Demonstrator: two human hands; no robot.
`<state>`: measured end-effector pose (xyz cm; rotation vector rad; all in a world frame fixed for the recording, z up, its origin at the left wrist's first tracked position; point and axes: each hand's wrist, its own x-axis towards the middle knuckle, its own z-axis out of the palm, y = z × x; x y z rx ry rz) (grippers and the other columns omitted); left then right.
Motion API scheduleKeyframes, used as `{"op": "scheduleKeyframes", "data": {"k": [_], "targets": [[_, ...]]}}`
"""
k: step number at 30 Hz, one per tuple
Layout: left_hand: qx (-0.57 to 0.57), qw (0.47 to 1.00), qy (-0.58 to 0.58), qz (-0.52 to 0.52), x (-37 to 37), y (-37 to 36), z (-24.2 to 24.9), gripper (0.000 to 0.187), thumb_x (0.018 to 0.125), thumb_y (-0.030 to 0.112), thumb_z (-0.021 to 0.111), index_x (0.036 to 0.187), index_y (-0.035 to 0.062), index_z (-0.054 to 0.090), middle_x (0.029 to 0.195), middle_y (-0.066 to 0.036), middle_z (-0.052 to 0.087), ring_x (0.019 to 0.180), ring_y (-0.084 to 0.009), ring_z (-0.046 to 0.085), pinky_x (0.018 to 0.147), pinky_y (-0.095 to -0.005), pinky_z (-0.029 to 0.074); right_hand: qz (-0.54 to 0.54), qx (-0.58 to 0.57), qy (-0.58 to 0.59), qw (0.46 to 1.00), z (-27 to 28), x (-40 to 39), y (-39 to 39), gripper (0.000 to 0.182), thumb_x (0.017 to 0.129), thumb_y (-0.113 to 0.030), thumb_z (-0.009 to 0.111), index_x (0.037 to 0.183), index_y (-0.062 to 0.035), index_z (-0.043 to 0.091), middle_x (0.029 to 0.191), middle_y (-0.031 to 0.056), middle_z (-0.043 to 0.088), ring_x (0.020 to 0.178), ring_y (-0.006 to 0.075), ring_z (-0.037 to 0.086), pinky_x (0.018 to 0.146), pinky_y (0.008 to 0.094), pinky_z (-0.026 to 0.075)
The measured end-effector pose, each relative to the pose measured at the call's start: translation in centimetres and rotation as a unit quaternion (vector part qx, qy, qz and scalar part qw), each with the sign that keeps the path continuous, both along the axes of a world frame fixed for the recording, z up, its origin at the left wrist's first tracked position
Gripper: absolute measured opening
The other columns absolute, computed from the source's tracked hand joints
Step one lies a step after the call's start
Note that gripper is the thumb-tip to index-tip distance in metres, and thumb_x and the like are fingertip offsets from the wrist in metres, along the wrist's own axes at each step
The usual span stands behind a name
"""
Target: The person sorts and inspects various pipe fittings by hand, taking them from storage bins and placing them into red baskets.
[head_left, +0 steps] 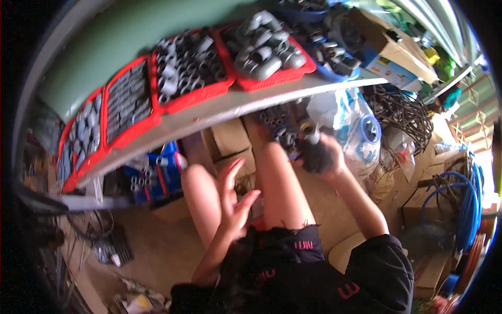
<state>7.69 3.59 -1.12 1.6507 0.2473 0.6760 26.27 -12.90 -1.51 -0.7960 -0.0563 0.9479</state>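
My left hand is raised over my lap between my bare knees. Its fingers are apart and it holds nothing. Out past my right knee, my right hand is closed around a dark, rounded thing. A small grey piece shows at the top of that thing, near the thumb side; what kind of thing it is I cannot make out. Just beyond this hand stands a white and blue plastic bag. An open cardboard box lies under the shelf, ahead of my knees.
Red trays of grey pipe fittings line the shelf in front. A blue basin and a cardboard box stand at its right end. Blue hose coils hang at far right. Blue bins sit beneath the shelf.
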Motion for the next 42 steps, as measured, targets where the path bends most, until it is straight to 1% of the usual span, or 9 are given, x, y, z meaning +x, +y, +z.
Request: {"op": "scheduleKeyframes", "data": {"k": [5,9,14,18,20,26,34,39,42], "targets": [[-0.007,0.997,-0.077,-0.001,0.3,-1.7,2.6,0.048,0.071,0.003,0.068,0.115,-0.0017,0.050,0.112,-0.012,0.055,0.106,-0.0223,0.051,0.094,-0.0316,0.037,0.225,0.032,0.007,0.974,-2.0,-7.6,3.1,0.049,0.074,-0.034,0.063,0.106,0.0001,0.053,0.088,0.0078,0.060,0.076,0.0162,0.057,0.061,0.0265,0.047],[-0.056,0.996,-0.035,0.055,-3.1,-1.1,4.6,0.053,0.074,-0.003,0.065,0.122,-0.0014,0.045,0.103,-0.014,0.059,0.094,-0.0177,0.058,0.083,-0.0266,0.045,0.084,-0.060,-0.102,0.989,-0.8,-10.9,4.9,0.041,0.075,-0.028,0.063,0.103,0.0000,0.052,0.088,0.0095,0.059,0.080,0.0169,0.057,0.074,0.0286,0.045],[-0.267,0.946,-0.184,0.001,-4.8,0.0,3.7,0.042,0.073,0.000,0.067,0.107,0.0009,0.042,0.108,-0.018,0.055,0.105,-0.0287,0.053,0.089,-0.0379,0.043,-0.062,0.107,0.011,0.992,2.8,-13.0,6.2,0.044,0.080,-0.035,0.054,0.112,-0.0059,0.044,0.106,0.0095,0.050,0.101,0.0204,0.051,0.087,0.0346,0.043],[-0.478,0.848,-0.229,-0.018,-5.7,-1.1,4.0,0.051,0.066,0.004,0.073,0.111,0.0037,0.049,0.097,-0.004,0.054,0.097,-0.0189,0.053,0.085,-0.0289,0.043,-0.098,0.097,-0.442,0.886,5.1,-15.4,8.0,0.063,0.064,-0.032,0.073,0.111,-0.0009,0.045,0.108,0.0148,0.050,0.102,0.0287,0.051,0.090,0.0364,0.039],[-0.477,0.843,-0.244,-0.030,-6.1,-1.6,3.9,0.055,0.065,0.004,0.074,0.114,0.0031,0.049,0.099,-0.004,0.054,0.092,-0.0134,0.053,0.081,-0.0255,0.045,-0.059,-0.015,-0.650,0.757,6.5,-16.2,7.9,0.057,0.061,-0.027,0.077,0.104,-0.0005,0.052,0.098,0.0150,0.054,0.091,0.0289,0.055,0.080,0.0344,0.044],[-0.421,0.889,-0.179,-0.016,-6.7,-0.4,4.2,0.041,0.074,0.003,0.065,0.110,-0.0002,0.045,0.097,-0.005,0.054,0.089,-0.0125,0.053,0.079,-0.0243,0.043,-0.110,-0.006,-0.650,0.752,5.4,-16.3,8.4,0.051,0.057,-0.026,0.079,0.096,-0.0023,0.058,0.083,0.0101,0.057,0.076,0.0238,0.055,0.064,0.0297,0.045],[-0.213,0.976,-0.053,0.003,-7.7,1.0,5.6,0.026,0.083,0.015,0.058,0.099,-0.0004,0.044,0.081,-0.004,0.051,0.073,-0.0075,0.048,0.063,-0.0188,0.036,-0.140,0.017,-0.767,0.626,5.3,-14.5,8.0,0.041,0.055,-0.024,0.078,0.089,-0.0050,0.064,0.090,0.0157,0.057,0.073,0.0213,0.058,0.061,0.0279,0.047],[0.045,0.999,-0.010,-0.006,-8.0,1.9,6.0,0.032,0.081,0.010,0.060,0.108,-0.0025,0.049,0.078,-0.006,0.052,0.072,-0.0104,0.049,0.063,-0.0209,0.037,-0.081,0.027,-0.705,0.704,5.6,-13.9,7.8,0.045,0.062,-0.023,0.076,0.097,-0.0020,0.058,0.088,0.0132,0.060,0.073,0.0241,0.060,0.064,0.0310,0.049],[0.119,0.991,0.020,-0.059,-7.8,3.0,7.1,0.035,0.077,0.001,0.058,0.111,-0.0029,0.049,0.091,-0.011,0.054,0.084,-0.0171,0.053,0.073,-0.0254,0.041,0.007,-0.009,-0.509,0.861,5.2,-15.1,7.4,0.038,0.066,-0.014,0.069,0.098,-0.0007,0.053,0.084,0.0090,0.059,0.073,0.0159,0.057,0.068,0.0274,0.046]]}}
